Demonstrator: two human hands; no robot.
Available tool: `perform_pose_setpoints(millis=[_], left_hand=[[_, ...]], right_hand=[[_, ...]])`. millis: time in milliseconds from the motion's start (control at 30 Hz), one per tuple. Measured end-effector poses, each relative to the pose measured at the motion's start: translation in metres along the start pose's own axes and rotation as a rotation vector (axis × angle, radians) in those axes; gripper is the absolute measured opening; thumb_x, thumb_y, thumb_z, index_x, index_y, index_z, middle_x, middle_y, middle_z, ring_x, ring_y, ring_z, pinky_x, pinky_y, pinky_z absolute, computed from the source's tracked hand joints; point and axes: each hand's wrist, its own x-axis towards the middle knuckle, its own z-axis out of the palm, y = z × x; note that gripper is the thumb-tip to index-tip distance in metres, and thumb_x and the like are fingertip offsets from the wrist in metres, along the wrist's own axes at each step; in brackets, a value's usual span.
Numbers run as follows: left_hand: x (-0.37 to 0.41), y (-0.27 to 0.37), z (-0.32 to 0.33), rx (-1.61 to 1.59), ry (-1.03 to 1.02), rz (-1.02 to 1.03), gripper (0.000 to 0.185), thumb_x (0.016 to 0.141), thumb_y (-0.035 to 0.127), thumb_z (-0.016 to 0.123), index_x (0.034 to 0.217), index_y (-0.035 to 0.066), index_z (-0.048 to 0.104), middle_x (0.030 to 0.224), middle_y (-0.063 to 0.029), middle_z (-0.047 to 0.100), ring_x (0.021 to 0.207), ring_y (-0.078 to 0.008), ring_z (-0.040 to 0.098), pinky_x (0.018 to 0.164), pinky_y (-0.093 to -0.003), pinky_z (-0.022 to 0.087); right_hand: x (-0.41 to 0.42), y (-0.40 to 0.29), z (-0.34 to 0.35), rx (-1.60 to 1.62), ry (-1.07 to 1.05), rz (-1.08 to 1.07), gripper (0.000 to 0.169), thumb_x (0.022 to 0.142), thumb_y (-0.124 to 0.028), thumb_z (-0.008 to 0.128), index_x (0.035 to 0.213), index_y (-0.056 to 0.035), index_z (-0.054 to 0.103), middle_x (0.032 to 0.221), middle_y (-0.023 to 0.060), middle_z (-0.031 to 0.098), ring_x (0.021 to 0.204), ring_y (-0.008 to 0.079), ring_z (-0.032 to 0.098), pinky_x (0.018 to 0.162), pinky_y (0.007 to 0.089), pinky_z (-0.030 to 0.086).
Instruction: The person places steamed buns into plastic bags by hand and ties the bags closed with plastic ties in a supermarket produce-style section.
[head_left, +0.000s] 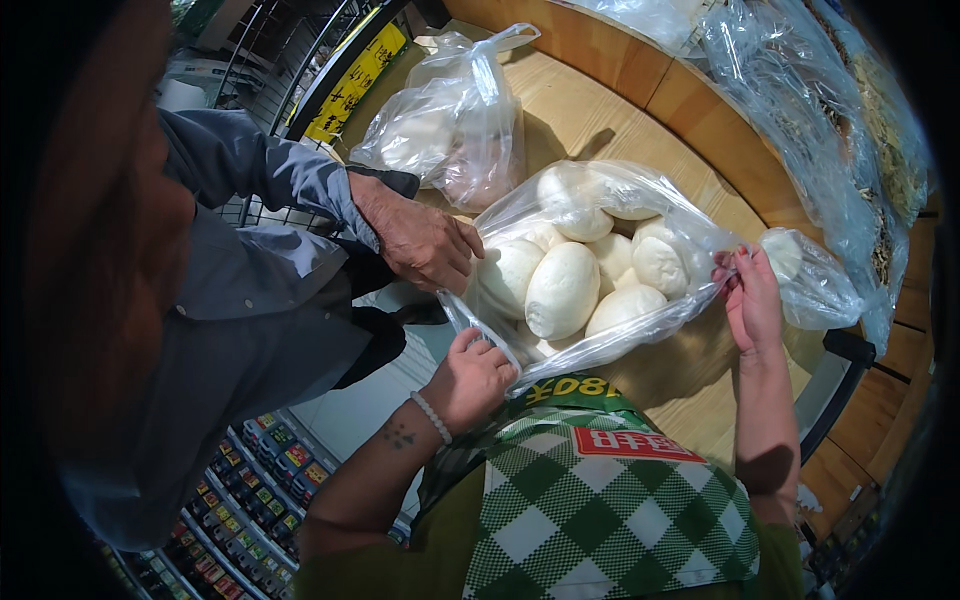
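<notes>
A clear plastic bag (637, 346) with a wide mouth lies on the wooden counter, full of several white steamed buns (564, 289). My left hand (471, 375) grips the bag's near left rim, its fingers curled over the plastic. On the far right of the same rim, my right hand (746, 289) pinches the film between thumb and fingers. Another person's hand (424, 240) reaches in from the left and touches the bag's left edge beside the buns. Its fingertips are partly hidden by the plastic.
A tied plastic bag (457, 127) with pale contents stands at the back left. Beyond the counter's wooden rim (660, 71) lie bags of dried goods (870, 150). A small knotted bag (814, 281) sits at right. The person in grey (247, 300) stands close by; packaged goods (262, 480) fill shelves below.
</notes>
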Motion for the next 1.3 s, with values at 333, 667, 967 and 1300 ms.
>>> perform_pose_setpoints(millis=[333,667,967,1300], left_hand=[[-0.025,0.010,0.011,-0.031,0.103,-0.060,0.026,0.057,0.014,0.070,0.081,0.011,0.060,0.086,-0.0022,0.053,0.093,-0.0201,0.052,0.103,-0.0436,0.026],[-0.033,0.010,0.016,-0.057,0.137,-0.064,0.037,0.060,0.015,0.072,0.096,0.011,0.063,0.093,-0.0051,0.056,0.098,-0.0235,0.052,0.103,-0.0446,0.026],[-0.030,0.009,0.015,-0.066,0.194,-0.008,0.039,0.060,0.015,0.073,0.097,0.011,0.062,0.094,-0.0051,0.057,0.100,-0.0242,0.053,0.102,-0.0458,0.028],[-0.016,0.010,0.015,-0.098,0.297,0.034,0.028,0.059,0.012,0.070,0.087,0.011,0.064,0.094,-0.0047,0.059,0.093,-0.0242,0.055,0.096,-0.0445,0.035]], right_hand=[[-0.006,-0.012,0.017,0.024,0.001,-0.020,0.008,0.093,-0.017,0.047,0.096,-0.0110,0.050,0.079,-0.0001,0.057,0.065,0.0069,0.051,0.058,0.0198,0.040],[-0.016,0.012,-0.019,0.038,0.075,-0.013,0.007,0.092,-0.016,0.049,0.091,-0.0098,0.051,0.072,-0.0017,0.050,0.055,0.0057,0.046,0.045,0.0171,0.034],[-0.022,0.014,-0.019,0.030,0.078,-0.008,0.007,0.092,-0.016,0.050,0.094,-0.0097,0.050,0.071,-0.0006,0.052,0.056,0.0065,0.048,0.046,0.0172,0.035],[-0.022,0.017,-0.030,0.070,0.090,0.037,0.007,0.092,-0.016,0.049,0.094,-0.0088,0.050,0.072,-0.0004,0.052,0.057,0.0065,0.048,0.049,0.0174,0.036]])
